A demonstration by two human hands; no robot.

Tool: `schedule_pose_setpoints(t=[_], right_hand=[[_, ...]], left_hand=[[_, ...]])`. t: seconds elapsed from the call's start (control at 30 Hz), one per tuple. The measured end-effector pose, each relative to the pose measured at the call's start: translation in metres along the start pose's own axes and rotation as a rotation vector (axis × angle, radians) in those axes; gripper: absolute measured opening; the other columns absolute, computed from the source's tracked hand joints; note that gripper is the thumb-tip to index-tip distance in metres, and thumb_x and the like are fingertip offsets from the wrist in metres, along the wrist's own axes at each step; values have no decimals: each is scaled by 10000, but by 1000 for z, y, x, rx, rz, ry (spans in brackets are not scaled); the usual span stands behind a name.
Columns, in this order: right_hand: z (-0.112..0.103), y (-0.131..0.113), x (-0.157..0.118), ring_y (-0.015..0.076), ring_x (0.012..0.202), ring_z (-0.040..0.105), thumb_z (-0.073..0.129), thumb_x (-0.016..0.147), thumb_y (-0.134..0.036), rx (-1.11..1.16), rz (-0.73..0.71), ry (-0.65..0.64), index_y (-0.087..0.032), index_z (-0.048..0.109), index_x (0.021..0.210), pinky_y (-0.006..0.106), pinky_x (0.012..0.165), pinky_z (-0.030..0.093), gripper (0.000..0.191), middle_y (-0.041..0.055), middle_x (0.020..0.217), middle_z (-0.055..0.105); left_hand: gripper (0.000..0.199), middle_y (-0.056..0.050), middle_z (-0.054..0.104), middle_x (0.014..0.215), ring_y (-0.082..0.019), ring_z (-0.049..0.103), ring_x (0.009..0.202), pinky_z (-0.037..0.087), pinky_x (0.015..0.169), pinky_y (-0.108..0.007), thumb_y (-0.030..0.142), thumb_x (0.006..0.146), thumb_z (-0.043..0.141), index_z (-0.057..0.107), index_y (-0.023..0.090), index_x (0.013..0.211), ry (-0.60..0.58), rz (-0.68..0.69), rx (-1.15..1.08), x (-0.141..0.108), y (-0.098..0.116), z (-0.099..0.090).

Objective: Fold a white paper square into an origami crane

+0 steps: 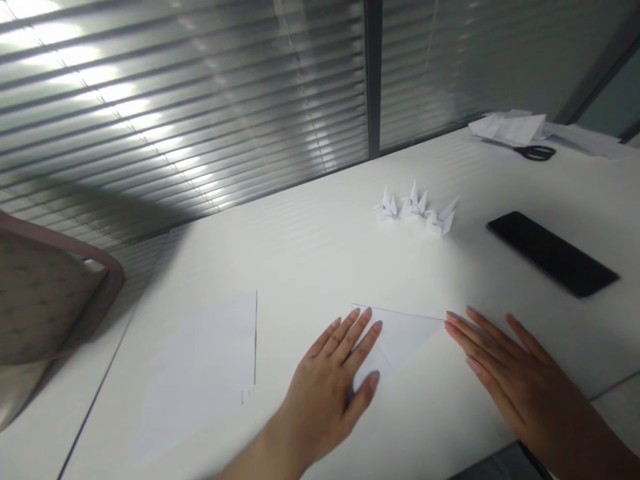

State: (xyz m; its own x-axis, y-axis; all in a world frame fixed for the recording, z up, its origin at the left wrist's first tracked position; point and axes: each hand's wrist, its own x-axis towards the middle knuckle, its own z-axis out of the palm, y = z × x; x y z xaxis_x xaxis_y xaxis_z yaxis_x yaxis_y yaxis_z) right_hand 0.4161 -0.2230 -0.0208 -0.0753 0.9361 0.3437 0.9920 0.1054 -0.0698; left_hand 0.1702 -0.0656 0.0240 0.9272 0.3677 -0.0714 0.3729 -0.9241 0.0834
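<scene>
A folded white paper triangle point(400, 335) lies on the table, its long edge facing away from me. My left hand point(333, 380) rests flat over its left part, fingers stretched out and apart, hiding that corner. At the right tip of the triangle is my right hand point(515, 373), fingers extended and spread, the fingertips at or just beside the paper's point. Neither hand grips anything. Beyond the triangle stand three white folded paper cranes point(414, 208) in a loose row.
A white sheet point(205, 367) lies to the left. On the right are a black phone point(553, 253), black-handled scissors point(536, 153) and a heap of papers point(510, 128). A patterned bag point(45, 293) stands at the left edge. Blinds point(175, 100) back the white table point(295, 247).
</scene>
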Motion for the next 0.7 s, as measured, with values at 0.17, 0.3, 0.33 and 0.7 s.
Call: schedule_pose_setpoints(t=[0.17, 0.3, 0.33, 0.7], right_hand=[[-3, 3, -2, 186, 1398, 331, 342, 967, -194, 111, 134, 54, -114, 256, 1497, 409, 1167, 193, 543, 74, 1520, 383], [-6, -10, 16, 173, 1419, 284, 347, 965, -168, 151, 107, 96, -128, 228, 1508, 375, 1173, 202, 558, 55, 1562, 301], [-6, -17, 23, 163, 1424, 273, 360, 961, -162, 148, 52, 69, -142, 230, 1508, 360, 1168, 221, 563, 36, 1559, 310], [7, -32, 29, 233, 1411, 313, 449, 949, -305, 73, -114, -112, -177, 312, 1485, 450, 1056, 442, 568, 54, 1548, 312]], left_hand=[[610, -4, 157, 1595, -195, 172, 1461, 259, 1180, -386, 395, 996, 391, 150, 229, 1531, 16, 2, -1, 0, -1, 2], [610, -4, 153, 1596, -202, 174, 1461, 262, 1178, -390, 386, 992, 403, 160, 231, 1529, 26, 5, -4, -1, 0, 3], [606, -4, 154, 1596, -203, 176, 1460, 262, 1178, -392, 382, 991, 407, 168, 233, 1528, 30, 4, -4, -1, 0, 3], [621, -5, 147, 1598, -196, 159, 1464, 248, 1181, -389, 370, 985, 416, 152, 237, 1530, 2, -7, -21, -1, 1, 0]])
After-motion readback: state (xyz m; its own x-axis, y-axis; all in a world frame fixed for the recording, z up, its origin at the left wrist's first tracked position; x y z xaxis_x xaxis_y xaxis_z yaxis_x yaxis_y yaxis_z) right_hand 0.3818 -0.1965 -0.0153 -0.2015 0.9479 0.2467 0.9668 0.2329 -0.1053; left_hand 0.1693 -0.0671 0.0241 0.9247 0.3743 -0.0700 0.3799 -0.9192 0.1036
